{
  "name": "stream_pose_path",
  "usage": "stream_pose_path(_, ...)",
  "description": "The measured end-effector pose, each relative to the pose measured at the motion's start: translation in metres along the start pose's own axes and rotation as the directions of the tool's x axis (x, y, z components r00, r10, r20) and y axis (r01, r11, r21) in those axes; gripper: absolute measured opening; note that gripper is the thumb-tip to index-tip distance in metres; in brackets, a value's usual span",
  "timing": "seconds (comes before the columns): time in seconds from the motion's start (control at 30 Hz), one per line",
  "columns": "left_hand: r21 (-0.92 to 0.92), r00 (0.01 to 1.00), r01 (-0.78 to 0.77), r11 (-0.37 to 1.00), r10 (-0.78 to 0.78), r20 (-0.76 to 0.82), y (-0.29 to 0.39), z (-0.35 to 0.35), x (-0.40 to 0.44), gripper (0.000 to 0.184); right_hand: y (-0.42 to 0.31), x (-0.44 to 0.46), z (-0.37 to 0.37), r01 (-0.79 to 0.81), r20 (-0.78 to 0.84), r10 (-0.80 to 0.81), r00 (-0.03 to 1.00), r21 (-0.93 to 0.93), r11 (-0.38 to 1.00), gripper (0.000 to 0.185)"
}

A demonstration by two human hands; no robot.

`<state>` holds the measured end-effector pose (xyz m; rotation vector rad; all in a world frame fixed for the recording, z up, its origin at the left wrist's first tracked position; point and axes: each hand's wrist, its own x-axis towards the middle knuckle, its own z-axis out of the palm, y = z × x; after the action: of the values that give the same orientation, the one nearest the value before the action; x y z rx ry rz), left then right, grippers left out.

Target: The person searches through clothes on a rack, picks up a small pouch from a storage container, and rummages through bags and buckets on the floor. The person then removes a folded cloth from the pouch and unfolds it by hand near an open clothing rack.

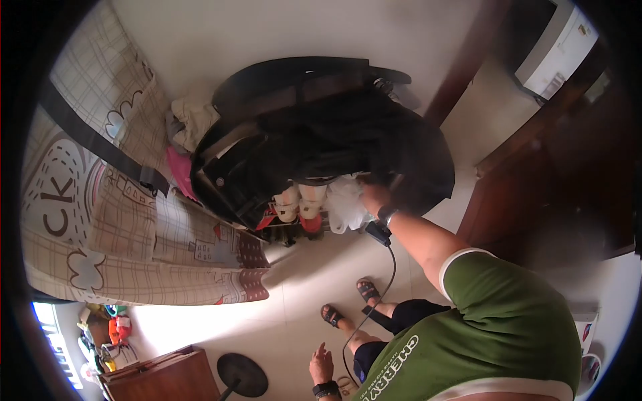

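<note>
One right hand (374,196) outstretched at a white bag (344,206), grip unclear; left hand (322,365) low, fingers apart.

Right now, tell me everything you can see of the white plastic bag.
The white plastic bag looks thin and translucent, crumpled and bunched, with no print that I can make out. It shows below the black cloth, beside some pale and red items. Your right hand is at its edge; I can't tell whether it grips the bag, or what's inside.
</note>
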<state>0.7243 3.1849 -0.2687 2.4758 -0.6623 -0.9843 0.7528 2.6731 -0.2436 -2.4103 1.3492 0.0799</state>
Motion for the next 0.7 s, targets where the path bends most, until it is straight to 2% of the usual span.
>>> stream_pose_path(0.07, -0.032, 1.000, 0.018, 0.999, -0.019, -0.024, 0.000, 0.004, -0.006, 0.033, 0.003, -0.007, 0.007, 0.212, -0.191, -0.238, 0.952, -0.143, 0.967, 0.022)
stream_pose_path(0.1, -0.033, 1.000, 0.017, 0.999, -0.017, -0.024, -0.003, 0.006, -0.008, 0.033, 0.003, -0.010, 0.007, 0.303, -0.272, -0.360, 0.893, -0.228, 0.925, 0.020)
stream_pose_path(0.2, -0.029, 1.000, 0.014, 0.999, -0.014, -0.011, -0.006, 0.014, -0.010, 0.034, -0.007, -0.023, -0.017, 0.419, -0.165, -0.536, 0.828, -0.454, 0.787, 0.022)
stream_pose_path(0.3, -0.008, 1.000, 0.011, 1.000, -0.011, 0.020, -0.005, 0.014, -0.007, 0.037, 0.003, -0.025, -0.012, 0.406, -0.090, -0.420, 0.903, -0.139, 0.903, 0.024)
stream_pose_path(0.4, -0.035, 1.000, -0.007, 0.999, 0.007, 0.004, 0.000, 0.011, 0.000, 0.037, 0.010, -0.031, -0.012, 0.546, -0.072, -0.568, 0.820, -0.197, 0.814, 0.026)
stream_pose_path(0.5, -0.115, 0.999, -0.042, 0.992, 0.040, -0.020, 0.009, 0.006, 0.009, 0.037, 0.016, -0.057, -0.007, 0.768, -0.227, -0.809, 0.543, -0.255, 0.587, 0.025)
stream_pose_path(0.53, -0.143, 0.997, -0.069, 0.987, 0.066, -0.027, 0.014, 0.004, 0.014, 0.037, 0.017, -0.069, -0.004, 0.808, -0.235, -0.844, 0.482, -0.254, 0.532, 0.026)
stream_pose_path(0.6, -0.265, 0.987, -0.155, 0.952, 0.135, -0.092, 0.026, 0.002, 0.026, 0.040, 0.011, -0.106, 0.000, 0.788, -0.195, -0.767, 0.611, 0.057, 0.613, 0.030)
stream_pose_path(0.63, -0.351, 0.973, -0.215, 0.911, 0.171, -0.153, 0.031, 0.004, 0.035, 0.043, -0.007, -0.130, -0.015, 0.622, -0.060, -0.633, 0.772, 0.279, 0.732, 0.034)
stream_pose_path(0.67, -0.431, 0.956, -0.275, 0.859, 0.196, -0.218, 0.039, 0.003, 0.043, 0.046, -0.022, -0.152, -0.025, 0.389, 0.120, -0.488, 0.865, 0.455, 0.801, 0.038)
stream_pose_path(0.7, -0.620, 0.972, -0.235, 0.749, 0.159, -0.175, 0.049, -0.003, 0.049, 0.050, -0.016, -0.159, -0.005, 0.291, 0.196, -0.456, 0.868, 0.543, 0.788, 0.049)
